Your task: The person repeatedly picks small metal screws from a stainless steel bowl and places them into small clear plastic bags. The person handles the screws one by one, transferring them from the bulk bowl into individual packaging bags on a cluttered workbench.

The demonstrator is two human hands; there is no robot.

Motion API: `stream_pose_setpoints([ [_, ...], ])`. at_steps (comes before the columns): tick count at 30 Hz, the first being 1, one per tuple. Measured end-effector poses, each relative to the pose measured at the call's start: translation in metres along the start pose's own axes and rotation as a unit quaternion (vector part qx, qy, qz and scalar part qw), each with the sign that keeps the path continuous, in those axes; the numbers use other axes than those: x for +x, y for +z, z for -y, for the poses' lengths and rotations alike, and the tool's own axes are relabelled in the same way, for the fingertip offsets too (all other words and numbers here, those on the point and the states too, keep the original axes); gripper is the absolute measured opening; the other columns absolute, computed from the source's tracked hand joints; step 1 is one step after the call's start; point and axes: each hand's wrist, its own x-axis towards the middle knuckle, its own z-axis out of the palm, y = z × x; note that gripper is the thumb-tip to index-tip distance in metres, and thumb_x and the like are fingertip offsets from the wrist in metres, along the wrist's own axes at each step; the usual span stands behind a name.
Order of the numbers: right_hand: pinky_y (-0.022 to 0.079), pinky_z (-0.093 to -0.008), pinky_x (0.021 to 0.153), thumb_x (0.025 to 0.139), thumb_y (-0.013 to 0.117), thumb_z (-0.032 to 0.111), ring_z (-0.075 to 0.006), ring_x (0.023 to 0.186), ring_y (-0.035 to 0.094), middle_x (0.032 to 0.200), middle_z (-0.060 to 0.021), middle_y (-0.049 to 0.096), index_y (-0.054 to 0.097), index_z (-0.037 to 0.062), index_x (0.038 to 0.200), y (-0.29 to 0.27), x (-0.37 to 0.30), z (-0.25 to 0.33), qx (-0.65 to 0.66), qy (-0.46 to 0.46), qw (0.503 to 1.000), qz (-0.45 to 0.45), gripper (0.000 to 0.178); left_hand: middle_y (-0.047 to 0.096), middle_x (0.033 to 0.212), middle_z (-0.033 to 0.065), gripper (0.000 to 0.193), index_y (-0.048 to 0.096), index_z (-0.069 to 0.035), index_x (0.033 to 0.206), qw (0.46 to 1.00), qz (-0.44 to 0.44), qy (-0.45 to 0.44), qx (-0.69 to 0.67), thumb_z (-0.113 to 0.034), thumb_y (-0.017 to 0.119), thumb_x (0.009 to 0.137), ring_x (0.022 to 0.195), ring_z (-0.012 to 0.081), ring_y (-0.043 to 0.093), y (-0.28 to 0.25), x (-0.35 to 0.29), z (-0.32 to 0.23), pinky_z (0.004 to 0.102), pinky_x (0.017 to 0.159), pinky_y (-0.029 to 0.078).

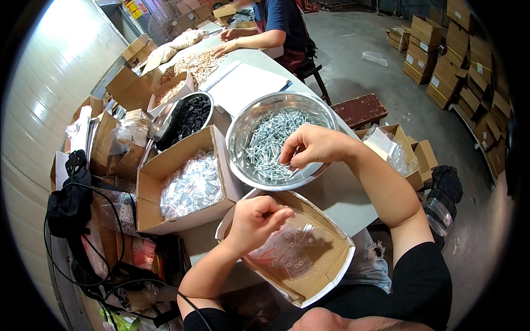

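Over a shiny metal bowl (236,157) of loose silver screws (270,138), my right hand (317,146) is closed, thumb and fingers pinched just above the pile. What sits between those fingertips is too small to make out. My left hand (255,223) is closed in a pinch above a shallow cardboard tray (331,270), with clear film of a small plastic bag (300,218) showing at its fingertips. Inside the tray lie several small clear zip bags (284,251) with red seal lines and small parts in them.
Left of the bowl, a cardboard box (152,190) holds many filled clear bags (193,185). Behind it are a metal container of black parts (190,118), a white pad (243,85) and a heap of tan pieces (199,66). A co-worker (281,27) sits at the far end.
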Motion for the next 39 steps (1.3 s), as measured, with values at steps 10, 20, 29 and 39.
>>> stream_pose_setpoints([
  [10,0.054,-0.0227,0.069,0.078,0.062,0.002,-0.0106,0.075,0.066,0.084,-0.0089,0.07,0.07,-0.004,0.097,-0.002,0.0,0.002,0.025,-0.019,0.999,0.012,0.021,0.063,0.074,0.0041,0.006,0.068,0.004,0.092,0.994,-0.002,0.048,-0.097,0.001,0.064,0.088,0.063,0.009,0.057,0.004,0.011,0.01,0.0234,0.058,0.048],
  [20,0.055,-0.023,0.07,0.081,0.064,0.004,-0.0111,0.078,0.067,0.086,-0.0081,0.069,0.068,-0.0024,0.099,-0.005,-0.002,0.004,0.089,-0.008,0.996,0.03,0.02,0.063,0.074,0.0025,0.01,0.069,0.003,0.088,0.993,-0.021,-0.025,-0.117,-0.006,0.071,0.085,0.064,0.0058,0.055,-0.008,0.004,0.013,0.0207,0.056,0.043],
  [29,0.056,-0.025,0.075,0.083,0.065,0.003,-0.0132,0.081,0.068,0.091,-0.0074,0.069,0.067,-0.0021,0.098,-0.003,-0.011,0.012,0.182,-0.004,0.98,0.076,0.015,0.065,0.078,0.0027,0.009,0.07,0.003,0.092,0.978,0.007,-0.048,-0.202,-0.002,0.07,0.084,0.065,0.0056,0.055,-0.004,0.005,0.016,0.021,0.057,0.044],
  [39,0.057,-0.023,0.071,0.085,0.066,0.005,-0.0135,0.082,0.069,0.09,-0.0082,0.068,0.066,-0.0022,0.099,0.006,-0.02,0.022,0.21,-0.024,0.97,0.118,0.015,0.068,0.086,0.0072,0.008,0.071,0.002,0.086,0.973,0.001,-0.065,-0.22,-0.004,0.074,0.082,0.077,0.0087,0.06,-0.004,0.01,0.012,0.0228,0.069,0.048],
])
